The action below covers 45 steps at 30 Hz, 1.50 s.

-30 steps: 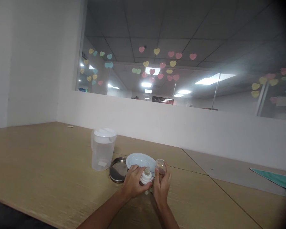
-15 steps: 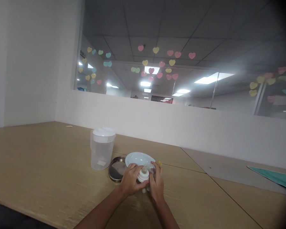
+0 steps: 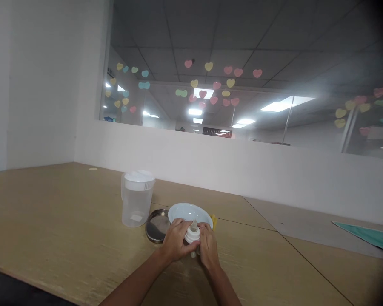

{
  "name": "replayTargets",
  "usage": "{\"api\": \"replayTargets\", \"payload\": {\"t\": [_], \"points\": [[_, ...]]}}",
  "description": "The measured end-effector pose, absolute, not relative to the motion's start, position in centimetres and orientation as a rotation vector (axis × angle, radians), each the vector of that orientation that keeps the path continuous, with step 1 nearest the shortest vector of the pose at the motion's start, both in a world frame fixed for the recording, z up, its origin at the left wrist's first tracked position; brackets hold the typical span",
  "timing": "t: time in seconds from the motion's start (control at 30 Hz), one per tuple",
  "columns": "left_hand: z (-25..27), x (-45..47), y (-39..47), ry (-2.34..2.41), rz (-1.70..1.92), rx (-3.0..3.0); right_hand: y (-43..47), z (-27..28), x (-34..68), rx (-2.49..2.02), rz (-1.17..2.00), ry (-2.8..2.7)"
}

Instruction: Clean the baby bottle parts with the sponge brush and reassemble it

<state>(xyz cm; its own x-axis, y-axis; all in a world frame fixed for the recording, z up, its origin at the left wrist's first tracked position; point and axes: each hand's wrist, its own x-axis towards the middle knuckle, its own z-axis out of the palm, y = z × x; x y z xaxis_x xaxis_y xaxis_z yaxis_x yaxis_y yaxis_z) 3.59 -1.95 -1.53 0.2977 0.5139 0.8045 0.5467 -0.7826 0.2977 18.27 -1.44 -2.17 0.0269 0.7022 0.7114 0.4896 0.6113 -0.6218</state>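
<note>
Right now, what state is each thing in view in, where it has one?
Bottle: teat uncovered, body mostly hidden.
Left grip: closed around the bottle.
Right grip: fingers curled beside the bottle, hold unclear.
Pitcher: upright, lid on, contents unclear.
Tray: flat, open side up.
Bowl: upright, partly hidden.
Green sheet: lying flat.
Ceiling lights: lit.

Both forearms [image 3: 132,282] angle inward; left hand [image 3: 176,241] curls, thumb extended, and right hand [image 3: 210,246] cups opposite, fingers bent!

Prob. office rm: lg window [image 3: 166,55] w/ heart stickies [image 3: 208,66], tiled ceiling [image 3: 239,25] & panel lights [image 3: 287,103] thru it
</note>
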Motion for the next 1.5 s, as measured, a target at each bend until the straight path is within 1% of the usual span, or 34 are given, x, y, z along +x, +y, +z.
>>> {"api": "replayTargets", "payload": {"t": [0.17,0.37,0.5,0.67,0.93,1.13,1.23,1.4,1.5], "points": [[-1.6,3.6,-1.9,-1.040,-1.528,-2.509,-2.0,-2.0,18.0,-1.001,0.130,-1.596],[-1.6,3.9,-1.9,-1.054,-1.567,-2.494,-2.9,-1.4,18.0,-0.884,0.031,-1.679],[-1.1,4.0,-2.2,-1.114,-1.548,-2.474,-2.8,-1.4,17.7,-0.861,0.080,-1.725],[-0.8,4.3,-2.4,-1.229,-1.510,-2.499,-2.8,-1.4,17.4,-0.845,0.240,-1.686],[-1.0,4.5,-2.6,-1.293,-1.698,-2.615,-3.2,-0.9,17.7,-0.774,0.364,-1.656],[-1.1,4.3,-2.4,-1.223,-1.777,-2.640,-3.1,-1.1,18.0,-0.713,0.443,-1.638],[-1.4,4.1,-2.4,-1.218,-1.785,-2.615,-2.6,-1.5,18.3,-0.737,0.390,-1.603],[-1.6,4.1,-2.3,-1.250,-1.731,-2.554,-1.3,-2.2,18.8,-0.957,0.255,-1.363],[-1.6,4.2,-2.3,-1.280,-1.693,-2.524,-1.8,-1.9,18.7,-0.958,0.233,-1.357]]}}
